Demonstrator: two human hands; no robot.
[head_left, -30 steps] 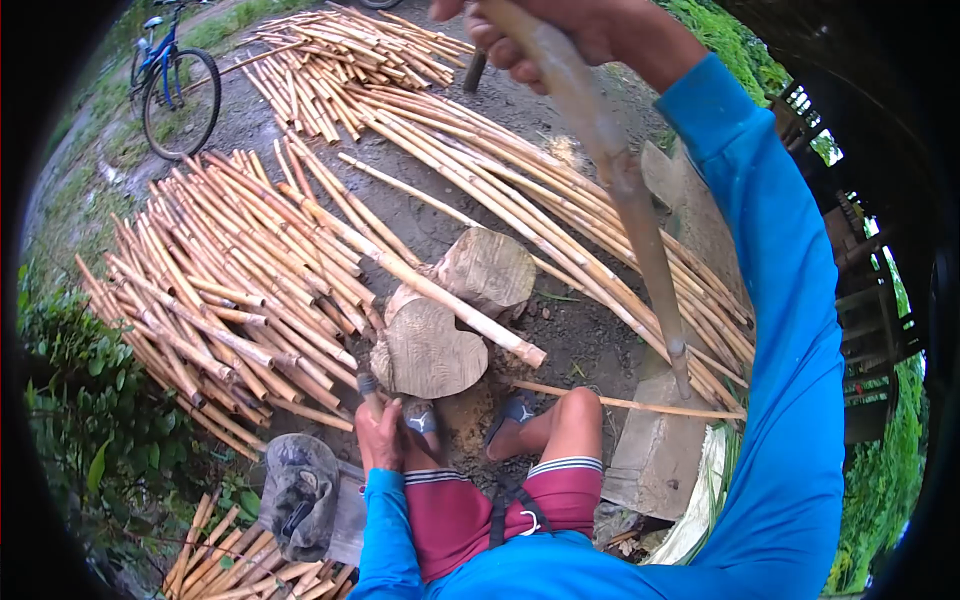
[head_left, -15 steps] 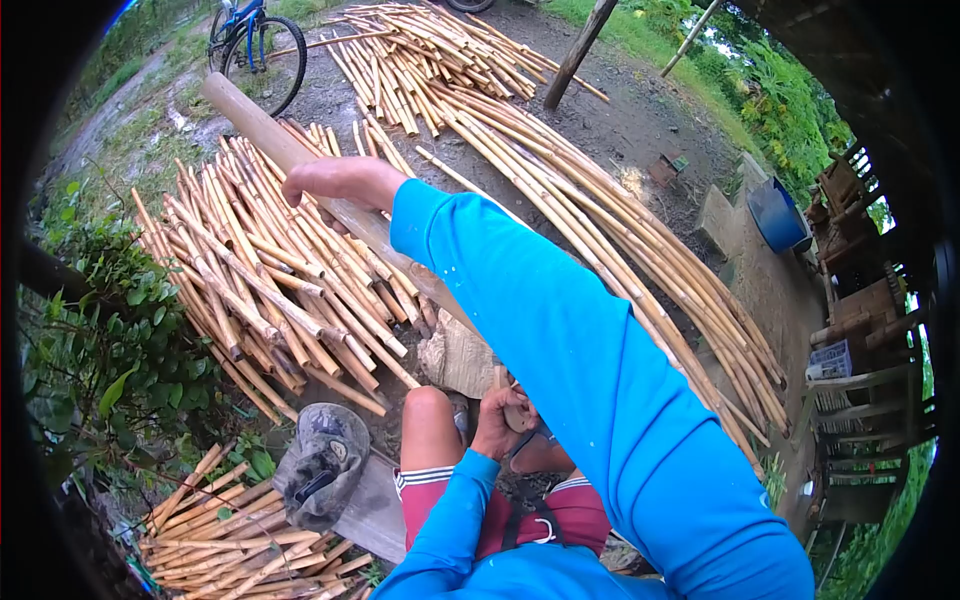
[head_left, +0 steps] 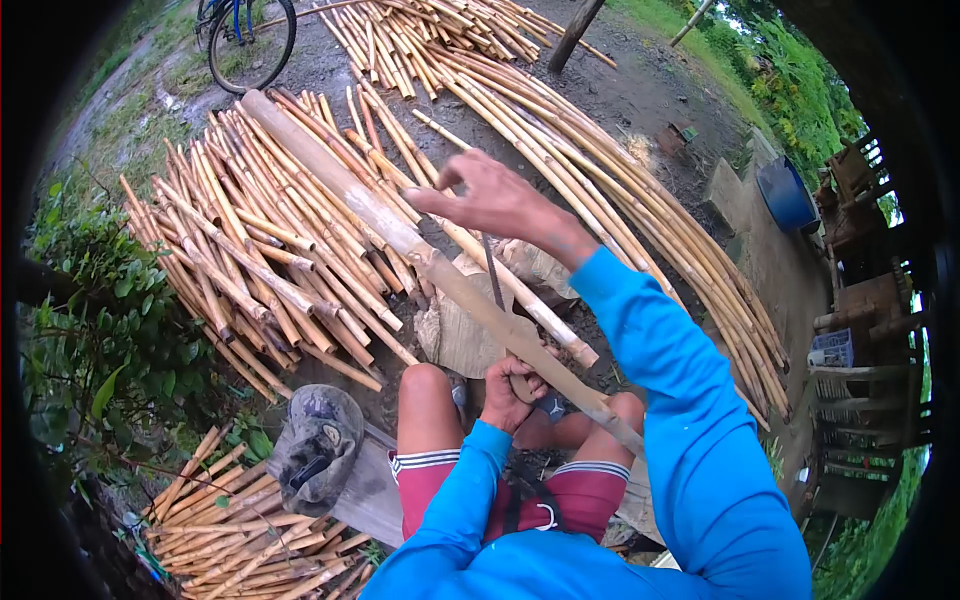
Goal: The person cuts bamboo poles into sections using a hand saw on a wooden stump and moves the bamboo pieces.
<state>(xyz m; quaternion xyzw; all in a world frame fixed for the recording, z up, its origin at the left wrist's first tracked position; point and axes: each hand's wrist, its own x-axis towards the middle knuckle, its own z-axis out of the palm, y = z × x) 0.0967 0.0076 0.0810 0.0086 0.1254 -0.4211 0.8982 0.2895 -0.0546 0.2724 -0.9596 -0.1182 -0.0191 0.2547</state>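
A thick pale bamboo pole (head_left: 375, 215) slants from the upper left, over the cut stump (head_left: 465, 325), to my right knee. My left hand (head_left: 508, 395) is closed on the wooden handle of a knife, low between my knees, beside the pole. A thin dark strip, seemingly its blade (head_left: 492, 270), shows beyond the pole; the pole hides where it joins the handle. My right hand (head_left: 490, 200) hovers just above the pole's middle, thumb out and fingers loosely curled, with nothing visible in it.
Cut bamboo lies in a large pile (head_left: 270, 240) ahead left, with long poles (head_left: 620, 220) to the right. A short-piece pile (head_left: 260, 530) and a cap (head_left: 318, 445) on a board are at lower left. A bicycle (head_left: 252, 45), wooden post (head_left: 577, 35) and blue tub (head_left: 783, 195) stand farther off.
My right hand has come off the pole's upper part and moved right and back toward me. The pole's far end has dropped lower. My left hand has kept its hold on the handle.
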